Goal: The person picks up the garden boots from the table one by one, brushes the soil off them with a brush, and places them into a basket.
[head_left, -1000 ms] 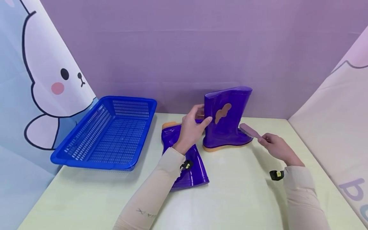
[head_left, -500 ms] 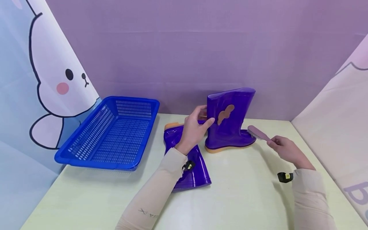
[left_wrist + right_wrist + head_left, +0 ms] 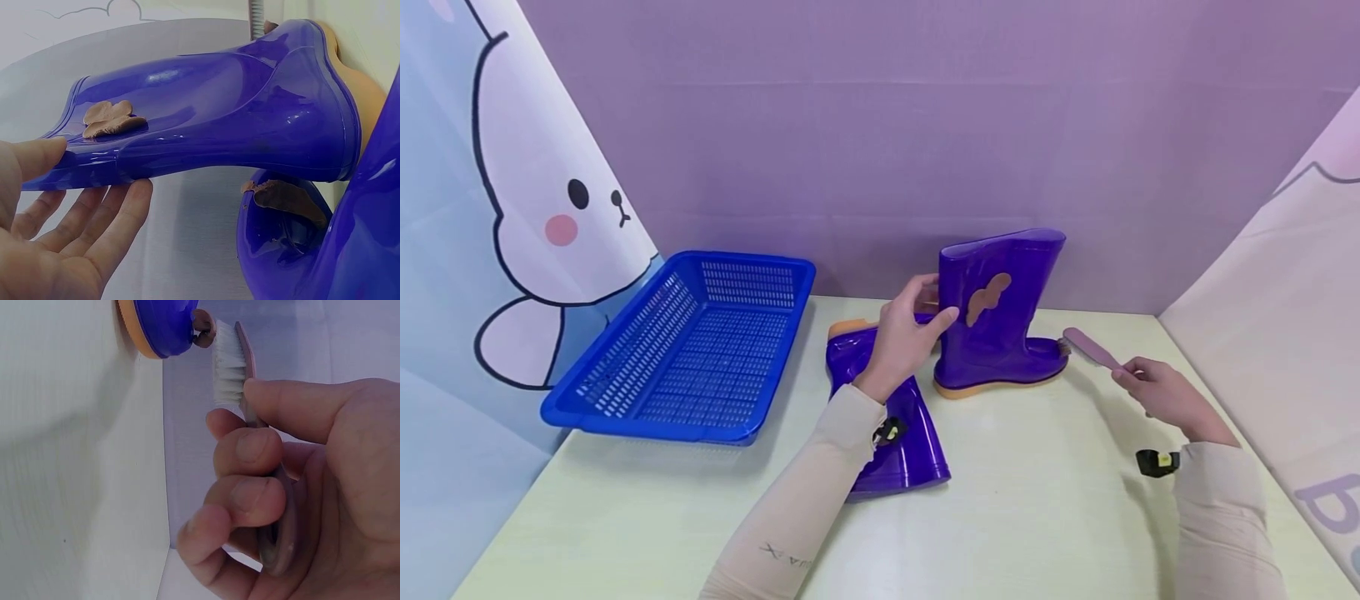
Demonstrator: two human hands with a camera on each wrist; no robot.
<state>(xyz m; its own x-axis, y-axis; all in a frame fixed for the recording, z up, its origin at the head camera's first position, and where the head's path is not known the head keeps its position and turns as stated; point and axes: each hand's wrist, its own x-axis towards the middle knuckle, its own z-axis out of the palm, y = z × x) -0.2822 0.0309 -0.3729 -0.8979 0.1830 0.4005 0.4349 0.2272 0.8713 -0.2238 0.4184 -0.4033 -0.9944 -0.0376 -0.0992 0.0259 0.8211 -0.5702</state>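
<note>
A purple rain boot (image 3: 1003, 342) with a tan sole stands upright on the table, a brown smear (image 3: 987, 300) on its shaft. My left hand (image 3: 904, 337) grips the back of that shaft, thumb on the near side and fingers behind. In my right hand (image 3: 1168, 398) is a pink-handled scrub brush (image 3: 1084, 343), fingers curled round the handle. Its white bristles (image 3: 229, 365) meet a brown clump (image 3: 203, 331) at the toe tip. Beneath my left forearm a second purple rain boot (image 3: 917, 450) lies on its side, with another brown smear (image 3: 287, 200) showing in the left wrist view.
A blue plastic basket (image 3: 651, 430) with slotted walls stands at the left of the pale table (image 3: 1022, 508). Behind rises a purple cloth backdrop (image 3: 880, 167), with printed cloth panels on both sides. Each wrist wears a small black device (image 3: 1157, 463).
The brush in my right hand has slid rightward along the boot's toe to its tip, where a brown clump now shows at the bristles. My left hand keeps its grip on the shaft.
</note>
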